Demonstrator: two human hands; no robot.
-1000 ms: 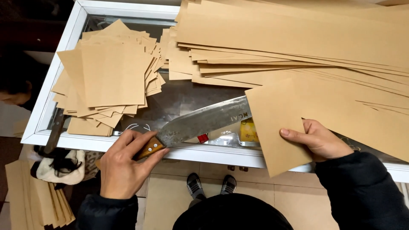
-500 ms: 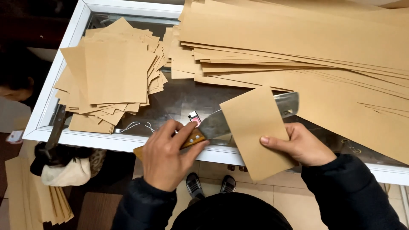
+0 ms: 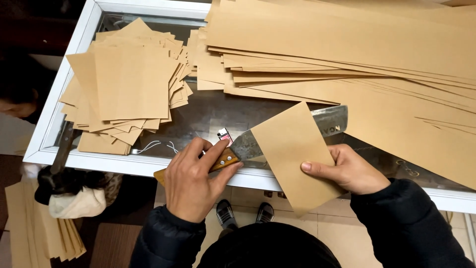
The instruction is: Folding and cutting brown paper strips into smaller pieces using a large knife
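My left hand [image 3: 193, 183] grips the cleaver's wooden handle [image 3: 218, 164]; my right hand [image 3: 349, 171], at three o'clock from it, pinches a brown paper sheet [image 3: 292, 154] lying over the blade [image 3: 327, 121].

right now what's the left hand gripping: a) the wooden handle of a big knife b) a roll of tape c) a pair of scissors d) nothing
a: the left hand is closed round the wooden handle of a broad-bladed knife, whose blade passes under the brown paper sheet that the right hand pinches.
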